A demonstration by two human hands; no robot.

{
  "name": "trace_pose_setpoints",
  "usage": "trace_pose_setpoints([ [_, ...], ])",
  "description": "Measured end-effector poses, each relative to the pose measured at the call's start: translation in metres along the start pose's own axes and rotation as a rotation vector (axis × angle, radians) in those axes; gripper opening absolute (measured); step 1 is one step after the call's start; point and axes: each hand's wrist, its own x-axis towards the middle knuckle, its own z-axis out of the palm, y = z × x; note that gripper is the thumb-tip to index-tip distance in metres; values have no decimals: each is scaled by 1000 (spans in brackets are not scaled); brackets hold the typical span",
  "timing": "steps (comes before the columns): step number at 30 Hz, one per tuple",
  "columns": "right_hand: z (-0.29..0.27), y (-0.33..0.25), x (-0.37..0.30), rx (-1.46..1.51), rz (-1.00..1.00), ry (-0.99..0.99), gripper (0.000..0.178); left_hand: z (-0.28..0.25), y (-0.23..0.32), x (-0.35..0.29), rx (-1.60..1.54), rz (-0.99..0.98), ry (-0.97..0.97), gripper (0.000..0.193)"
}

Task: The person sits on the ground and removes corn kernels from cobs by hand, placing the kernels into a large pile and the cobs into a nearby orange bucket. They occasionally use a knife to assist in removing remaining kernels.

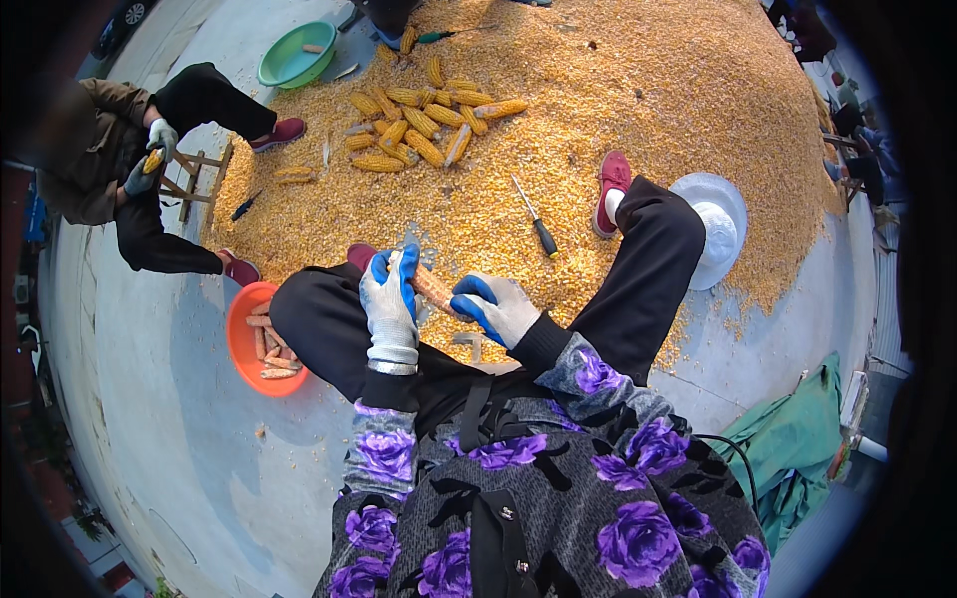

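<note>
- We saw the left hand (390, 299), in a white glove with blue palm coating, wrapped around the near end of a corn cob (431, 287), fingers closed tight on it.
- The right hand (495, 307), gloved the same way, closed on the other end of that cob, so the cob lay between the two hands, above the lap and between the black-trousered knees.
- Just beyond the hands spread a large heap of loose kernels (638, 110) on the concrete ground.
- On the heap lay a pile of whole yellow cobs (419, 130) and, nearer us, a screwdriver-like tool (535, 219) with a dark handle.
- Beside the left knee sat an orange basin (242, 339) holding bare cobs.
- A green basin (295, 55) stood at the far edge of the heap.
- A white hat (716, 229) rested by the right leg.
- To the left another person (130, 164) sat holding a cob in gloved hands.
</note>
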Motion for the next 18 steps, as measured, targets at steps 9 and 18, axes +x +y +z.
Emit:
trace_pose_setpoints([
  [9, 3, 25, 5, -84, -89, 321, 36, 4, -5, 3, -107, 62, -1, 23],
  [18, 7, 9, 7, 772, 181, -22, 46, 23, 2, -1, -140, 134, -93, 39],
])
